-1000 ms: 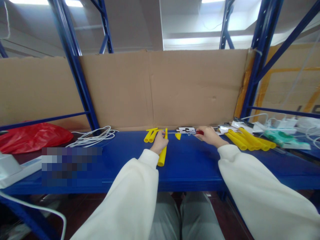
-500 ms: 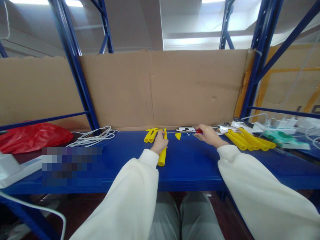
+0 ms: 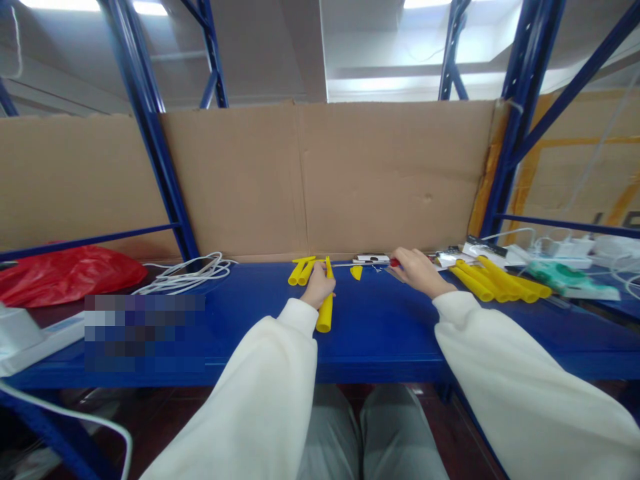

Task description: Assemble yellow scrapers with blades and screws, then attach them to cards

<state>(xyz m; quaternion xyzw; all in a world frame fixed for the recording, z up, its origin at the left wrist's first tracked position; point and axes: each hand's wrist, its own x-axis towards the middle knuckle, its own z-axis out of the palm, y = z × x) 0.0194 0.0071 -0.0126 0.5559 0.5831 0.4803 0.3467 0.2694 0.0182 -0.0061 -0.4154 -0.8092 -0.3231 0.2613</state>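
Cardboard [image 3: 395, 180] stands behind the white cable [image 3: 199, 272] and left hand [image 3: 319, 287].

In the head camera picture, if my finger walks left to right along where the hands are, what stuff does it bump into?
Crumpled red plastic, coiled white cable, loose yellow tubes, left hand holding a longer yellow tube, small yellow scrap, right hand on a red handle, yellow tube bunch.

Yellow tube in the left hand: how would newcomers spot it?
Over the blue table, find the left hand near the picture's middle. The yellow tube shows above and below it. Unlike the other yellow tubes, it is held and reaches nearest the table's front edge.
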